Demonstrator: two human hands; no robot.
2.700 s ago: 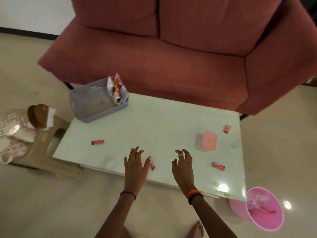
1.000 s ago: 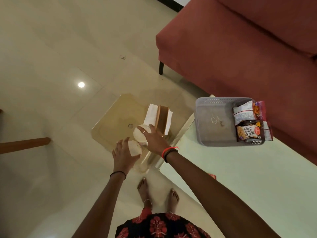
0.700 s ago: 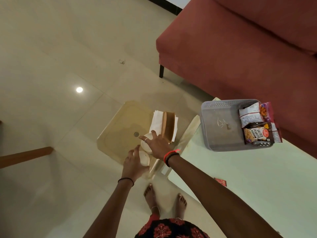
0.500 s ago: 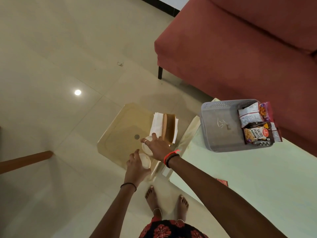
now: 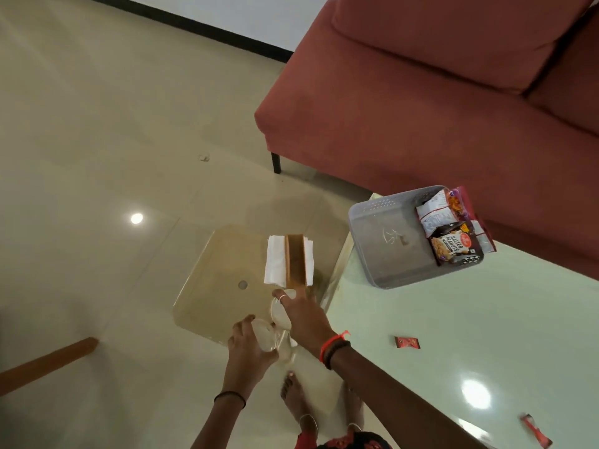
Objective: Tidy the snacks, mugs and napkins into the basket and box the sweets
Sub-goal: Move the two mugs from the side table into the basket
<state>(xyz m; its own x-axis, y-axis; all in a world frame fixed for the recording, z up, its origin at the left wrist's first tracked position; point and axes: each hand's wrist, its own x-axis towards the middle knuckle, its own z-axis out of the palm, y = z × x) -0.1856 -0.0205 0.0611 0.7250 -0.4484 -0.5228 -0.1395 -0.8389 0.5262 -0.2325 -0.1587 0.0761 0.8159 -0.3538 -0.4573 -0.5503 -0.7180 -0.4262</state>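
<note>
Nearer pale round mug (image 5: 265, 337) has the left hand (image 5: 246, 350) curled round it, and the farther pale round mug (image 5: 278, 314) is gripped from above by the right hand (image 5: 303, 319). Both mugs are at the near corner of the low beige plastic stool (image 5: 210, 286).

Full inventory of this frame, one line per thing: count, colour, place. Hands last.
sofa: one, red, top right
table: one, pale green, right
basket: one, grey, table corner
snack packets: about three, mixed colours, in basket
sweets: two, red, on table
stool: one, beige, floor beside table
napkins: one stack, white, in holder
holder: one, brown, on stool
mugs: two, pale, above stool, in hands
feet: two, bare, floor
left hand: grips one mug
right hand: holds other mug
</note>
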